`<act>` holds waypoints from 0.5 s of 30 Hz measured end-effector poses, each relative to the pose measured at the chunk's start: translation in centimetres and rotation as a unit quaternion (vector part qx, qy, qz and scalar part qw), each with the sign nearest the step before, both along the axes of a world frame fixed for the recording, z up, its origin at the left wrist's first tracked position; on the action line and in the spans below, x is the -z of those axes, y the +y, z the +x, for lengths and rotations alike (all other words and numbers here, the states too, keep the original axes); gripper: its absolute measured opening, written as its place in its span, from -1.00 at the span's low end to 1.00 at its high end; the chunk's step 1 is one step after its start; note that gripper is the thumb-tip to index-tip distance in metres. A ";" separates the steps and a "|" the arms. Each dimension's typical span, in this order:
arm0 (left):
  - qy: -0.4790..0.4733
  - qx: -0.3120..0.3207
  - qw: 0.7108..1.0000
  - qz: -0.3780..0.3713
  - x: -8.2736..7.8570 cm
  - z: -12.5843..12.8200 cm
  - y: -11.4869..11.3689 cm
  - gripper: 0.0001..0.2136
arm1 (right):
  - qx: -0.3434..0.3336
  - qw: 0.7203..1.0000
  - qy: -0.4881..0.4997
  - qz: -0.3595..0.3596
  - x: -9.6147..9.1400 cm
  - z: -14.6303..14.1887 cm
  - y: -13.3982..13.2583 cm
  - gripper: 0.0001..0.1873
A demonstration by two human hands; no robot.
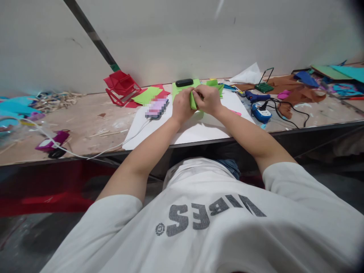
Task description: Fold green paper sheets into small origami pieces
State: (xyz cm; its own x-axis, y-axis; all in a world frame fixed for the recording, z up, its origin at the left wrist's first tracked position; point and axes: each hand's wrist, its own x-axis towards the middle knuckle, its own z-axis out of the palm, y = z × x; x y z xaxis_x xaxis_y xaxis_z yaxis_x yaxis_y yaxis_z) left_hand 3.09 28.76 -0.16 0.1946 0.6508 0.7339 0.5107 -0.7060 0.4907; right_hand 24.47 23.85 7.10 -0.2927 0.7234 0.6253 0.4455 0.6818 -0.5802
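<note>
Over the white sheet [193, 131], my left hand [182, 103] and my right hand [208, 99] meet at a folded piece of green paper [193, 101]. Fingers of both hands are closed on it, with the paper upright between them. Parts of my left fingers are hidden behind the paper. Behind my hands lie a green sheet [176, 88] with a black oblong case [184, 82] on top, and another folded green piece [215, 85]. A phone [157, 108] with a white cable rests left of my left hand.
At the left stand a small red chair model [121, 87] and a purple device [52, 141]. Wooden sticks [58, 101] lie farther left. To the right are a blue glue gun [256, 96], a blue power socket [261, 112] with black cords, and brown scraps [301, 91].
</note>
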 end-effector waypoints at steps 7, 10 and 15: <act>-0.029 -0.048 0.998 0.004 -0.5 -0.9 0.4 -0.15 | -0.046 0.998 -0.039 -0.025 -0.4 0.6 0.2 -0.45; -0.035 -0.086 0.995 0.040 -0.7 -1.4 0.3 -0.14 | -0.034 0.998 -0.058 -0.010 -0.1 0.4 0.6 -0.53; -0.009 -0.065 0.996 0.059 -0.9 -1.6 0.0 -0.10 | -0.010 0.998 -0.058 -0.015 0.3 0.3 1.5 -0.59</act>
State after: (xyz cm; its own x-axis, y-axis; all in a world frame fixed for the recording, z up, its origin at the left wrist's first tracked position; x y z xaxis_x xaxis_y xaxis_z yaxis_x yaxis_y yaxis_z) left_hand 1.52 28.73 0.78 0.1006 0.5787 0.8093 0.5940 -0.6875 0.4178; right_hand 24.72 25.33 6.82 -0.3756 0.7348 0.5648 0.4976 0.6740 -0.5460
